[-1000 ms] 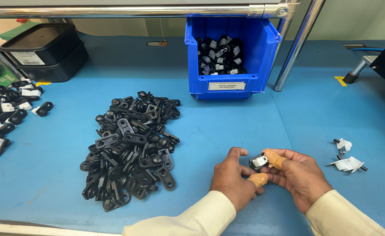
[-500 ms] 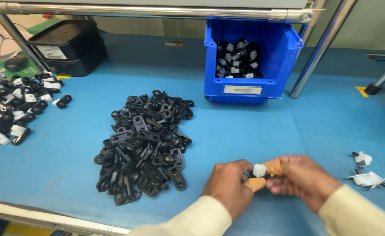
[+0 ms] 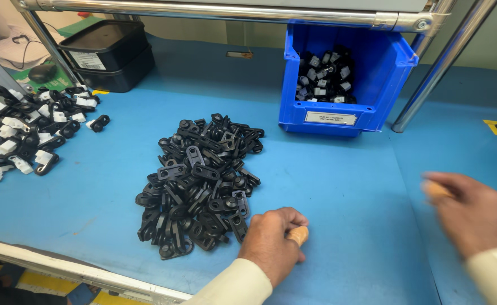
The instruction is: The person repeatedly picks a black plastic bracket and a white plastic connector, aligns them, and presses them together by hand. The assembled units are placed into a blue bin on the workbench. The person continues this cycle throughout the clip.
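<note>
My left hand (image 3: 271, 243) rests on the blue table mat (image 3: 344, 186) beside the near right edge of a pile of black plastic clips (image 3: 200, 181). Its fingers are curled in, an orange finger cot shows on the thumb, and I see nothing in it. My right hand (image 3: 469, 217) is out to the right over the mat, blurred by motion, with an orange cot on one fingertip. Whether it holds a part is hidden by the blur. The two hands are well apart.
A blue bin (image 3: 344, 79) holding black-and-white labelled clips stands at the back, next to a metal frame post (image 3: 440, 62). Labelled clips (image 3: 22, 135) lie spread at the far left. Two stacked black trays (image 3: 107, 56) sit at the back left. The table's front edge (image 3: 62, 265) runs below the pile.
The hands were together on a small black-and-white part; now they have separated. My right hand has swung right, my left has dropped beside the black pile. The view shifted closer.
</note>
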The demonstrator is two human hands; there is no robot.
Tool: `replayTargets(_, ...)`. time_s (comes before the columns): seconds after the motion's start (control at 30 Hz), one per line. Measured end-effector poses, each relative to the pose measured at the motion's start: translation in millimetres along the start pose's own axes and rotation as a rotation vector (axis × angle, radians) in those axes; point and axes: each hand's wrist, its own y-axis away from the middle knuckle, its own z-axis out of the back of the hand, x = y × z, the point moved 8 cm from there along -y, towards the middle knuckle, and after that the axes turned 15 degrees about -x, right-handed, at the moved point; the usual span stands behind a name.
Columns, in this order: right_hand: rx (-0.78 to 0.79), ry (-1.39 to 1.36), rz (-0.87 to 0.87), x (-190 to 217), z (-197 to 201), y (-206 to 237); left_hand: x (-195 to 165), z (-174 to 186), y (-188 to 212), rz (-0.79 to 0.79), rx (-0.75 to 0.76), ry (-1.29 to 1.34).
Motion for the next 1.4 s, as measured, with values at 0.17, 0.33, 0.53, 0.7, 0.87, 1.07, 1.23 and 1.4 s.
replayTargets(0.17, -0.121, 0.161, 0.084, -138.7, 74.8, -43.5, -8.7, 34.5, 54.4, 0.002, -0.049, -0.024)
replayTargets(0.33, 0.024, 0.292, -0.046, -157.1, 96.3, -57.6, -26.5, 53.5, 62.2, -0.086, -0.112, -0.1)
replayTargets(0.53, 0.021, 0.29, 0.06, -123.8, 98.0, -53.7, -35.9, 119.1, 41.5, -0.192, -0.497, -0.303)
replayTargets(0.7, 0.02, 0.081, 0.026, -135.4, 101.3, -50.2, -54.1, 198.5, -9.7, -0.225, -0.725, -0.489)
replayTargets(0.87, -0.02, 0.034, -0.035, -127.0, 117.3, -30.1, -69.8, 193.4, -49.6, -0.376, -0.502, -0.628)
replayTargets(1.07, -0.081, 0.23, -0.008, -24.9, 149.1, 60.7, -69.9, 148.3, -47.6, -0.437, -0.304, -1.025)
replayTargets(1.23, 0.0, 0.292, 0.086, 56.2, 148.4, 145.4, -84.2, 161.6, -24.3, -0.53, -0.39, -1.044)
replayTargets(1.4, 0.075, 0.366, 0.015, 72.9, 138.0, 157.5, -85.6, 188.9, -28.2, -0.146, -0.515, -0.255)
